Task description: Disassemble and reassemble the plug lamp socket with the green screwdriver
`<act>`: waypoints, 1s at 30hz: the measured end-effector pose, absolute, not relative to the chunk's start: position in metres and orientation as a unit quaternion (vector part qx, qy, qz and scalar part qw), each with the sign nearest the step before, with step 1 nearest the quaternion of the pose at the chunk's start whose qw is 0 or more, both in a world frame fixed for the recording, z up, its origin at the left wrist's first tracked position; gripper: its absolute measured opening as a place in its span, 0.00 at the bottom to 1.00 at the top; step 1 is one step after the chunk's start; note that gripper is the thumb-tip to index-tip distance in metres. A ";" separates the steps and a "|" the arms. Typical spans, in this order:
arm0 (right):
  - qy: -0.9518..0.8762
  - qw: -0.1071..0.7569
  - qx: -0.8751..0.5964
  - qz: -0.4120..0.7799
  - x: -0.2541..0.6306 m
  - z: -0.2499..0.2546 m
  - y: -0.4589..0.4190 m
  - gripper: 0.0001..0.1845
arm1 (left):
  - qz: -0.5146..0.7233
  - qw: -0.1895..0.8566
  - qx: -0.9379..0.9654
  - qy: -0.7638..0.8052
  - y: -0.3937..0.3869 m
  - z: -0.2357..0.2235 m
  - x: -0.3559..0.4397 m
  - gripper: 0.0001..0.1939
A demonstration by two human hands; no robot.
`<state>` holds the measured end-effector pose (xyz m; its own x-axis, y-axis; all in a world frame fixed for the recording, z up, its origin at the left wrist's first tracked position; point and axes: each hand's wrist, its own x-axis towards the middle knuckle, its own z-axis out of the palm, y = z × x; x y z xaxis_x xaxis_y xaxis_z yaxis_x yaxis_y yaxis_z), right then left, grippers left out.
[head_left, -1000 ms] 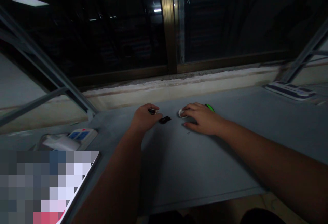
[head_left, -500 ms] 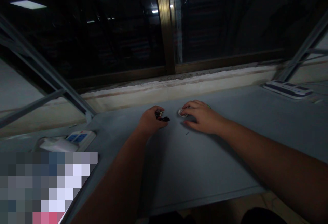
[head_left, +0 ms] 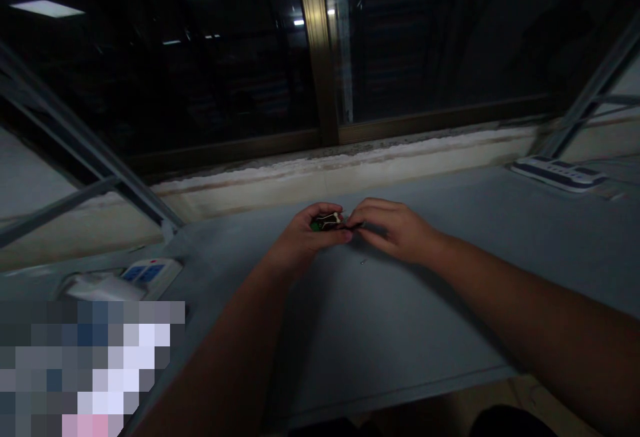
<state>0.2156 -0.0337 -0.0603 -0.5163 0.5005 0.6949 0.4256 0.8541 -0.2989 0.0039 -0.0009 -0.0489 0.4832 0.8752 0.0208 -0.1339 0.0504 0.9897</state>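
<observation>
My left hand [head_left: 297, 240] is closed around a small dark part with green on it and pale thin wires [head_left: 327, 222]; its exact kind is too small and dim to make out. Touching the near end of that part, my right hand [head_left: 395, 229] has thumb and fingers pinched together on a dark piece, which is mostly hidden. Both hands are just above the grey tabletop [head_left: 380, 317]. A tiny metallic bit [head_left: 363, 262] lies on the table below the right hand.
A white and blue power strip [head_left: 153, 274] with a white plug lies at the left. Another power strip [head_left: 557, 174] sits at the far right. Slanted metal frame bars [head_left: 115, 164] stand on both sides. Behind the table is a low wall ledge [head_left: 260, 187] under a dark window.
My hands have come together from a gap apart. My right hand has left the white ring-shaped thing, no longer visible, and now pinches at the part in my left hand.
</observation>
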 end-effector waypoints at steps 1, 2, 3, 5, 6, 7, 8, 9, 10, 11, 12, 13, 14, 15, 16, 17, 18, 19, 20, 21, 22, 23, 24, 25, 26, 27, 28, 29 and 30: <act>-0.867 0.417 -0.269 0.046 0.216 -0.060 -0.034 0.12 | 0.390 0.657 0.557 0.326 -0.001 -0.049 0.004 0.29; -0.863 0.422 -0.274 0.049 0.217 -0.060 -0.034 0.11 | 0.392 0.667 0.544 0.325 -0.001 -0.048 0.005 0.26; -0.857 0.429 -0.280 0.054 0.217 -0.061 -0.034 0.10 | 0.399 0.674 0.529 0.325 -0.002 -0.047 0.006 0.24; -0.840 0.447 -0.298 0.074 0.218 -0.064 -0.033 0.10 | 0.416 0.686 0.496 0.333 -0.001 -0.044 0.008 0.17; -0.830 0.456 -0.307 0.092 0.218 -0.067 -0.031 0.10 | 0.421 0.691 0.477 0.342 -0.001 -0.043 0.009 0.16; -0.819 0.466 -0.315 0.112 0.218 -0.070 -0.029 0.11 | 0.425 0.697 0.457 0.354 0.000 -0.042 0.010 0.16; -0.807 0.477 -0.321 0.134 0.218 -0.074 -0.028 0.12 | 0.425 0.703 0.438 0.365 0.000 -0.041 0.011 0.16; -0.795 0.489 -0.325 0.155 0.218 -0.077 -0.026 0.14 | 0.425 0.709 0.421 0.375 0.001 -0.040 0.012 0.17; -0.784 0.499 -0.327 0.173 0.218 -0.079 -0.024 0.15 | 0.425 0.714 0.407 0.379 0.002 -0.039 0.012 0.17; -0.773 0.509 -0.327 0.187 0.218 -0.081 -0.023 0.16 | 0.428 0.717 0.398 0.381 0.002 -0.039 0.012 0.17; -0.766 0.517 -0.328 0.197 0.218 -0.082 -0.022 0.17 | 0.429 0.719 0.393 0.380 0.002 -0.039 0.012 0.17; -0.760 0.523 -0.328 0.203 0.218 -0.083 -0.022 0.17 | 0.429 0.722 0.391 0.377 0.002 -0.039 0.011 0.17; -0.756 0.526 -0.330 0.206 0.218 -0.083 -0.022 0.17 | 0.427 0.725 0.391 0.374 0.001 -0.039 0.011 0.17; -0.753 0.528 -0.334 0.206 0.218 -0.083 -0.023 0.17 | 0.424 0.728 0.391 0.371 0.001 -0.039 0.011 0.17; -0.751 0.529 -0.338 0.205 0.219 -0.082 -0.024 0.17 | 0.419 0.732 0.391 0.370 0.000 -0.040 0.011 0.17; -0.750 0.529 -0.343 0.202 0.219 -0.081 -0.024 0.18 | 0.413 0.735 0.392 0.368 0.000 -0.040 0.010 0.16; -0.752 0.527 -0.345 0.196 0.220 -0.079 -0.025 0.18 | 0.406 0.739 0.393 0.367 -0.001 -0.040 0.010 0.17; -0.757 0.524 -0.346 0.185 0.220 -0.078 -0.026 0.19 | 0.396 0.743 0.395 0.367 -0.001 -0.041 0.010 0.17; -0.766 0.516 -0.345 0.168 0.221 -0.076 -0.027 0.18 | 0.386 0.748 0.397 0.365 -0.001 -0.041 0.010 0.18; -0.778 0.508 -0.340 0.147 0.221 -0.074 -0.027 0.17 | 0.378 0.752 0.400 0.362 -0.001 -0.042 0.010 0.18; -0.790 0.500 -0.334 0.123 0.222 -0.071 -0.028 0.16 | 0.372 0.757 0.402 0.357 -0.002 -0.042 0.011 0.19; -0.799 0.495 -0.327 0.099 0.222 -0.069 -0.029 0.16 | 0.367 0.762 0.402 0.352 -0.002 -0.042 0.012 0.20; -0.805 0.493 -0.321 0.078 0.222 -0.067 -0.030 0.15 | 0.363 0.766 0.401 0.347 -0.003 -0.042 0.012 0.20; -0.808 0.493 -0.317 0.062 0.222 -0.066 -0.031 0.15 | 0.360 0.770 0.398 0.344 -0.004 -0.041 0.014 0.20; -0.809 0.493 -0.314 0.053 0.222 -0.065 -0.032 0.16 | 0.358 0.773 0.396 0.342 -0.005 -0.041 0.015 0.20; -0.811 0.491 -0.315 0.047 0.222 -0.065 -0.033 0.16 | 0.353 0.776 0.395 0.341 -0.006 -0.040 0.016 0.20; -0.814 0.486 -0.315 0.047 0.222 -0.065 -0.033 0.17 | 0.349 0.780 0.393 0.340 -0.008 -0.040 0.017 0.20; -0.818 0.480 -0.314 0.050 0.221 -0.066 -0.033 0.17 | 0.344 0.783 0.392 0.339 -0.009 -0.039 0.018 0.19; -0.822 0.474 -0.312 0.055 0.221 -0.067 -0.033 0.17 | 0.338 0.787 0.391 0.337 -0.011 -0.039 0.019 0.19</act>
<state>0.2209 -0.0329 -0.0667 -0.3563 0.5647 0.7444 0.4600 0.7995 -0.3863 0.0192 -0.0108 -0.0391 0.5438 0.7962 -0.2653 -0.2689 0.4647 0.8436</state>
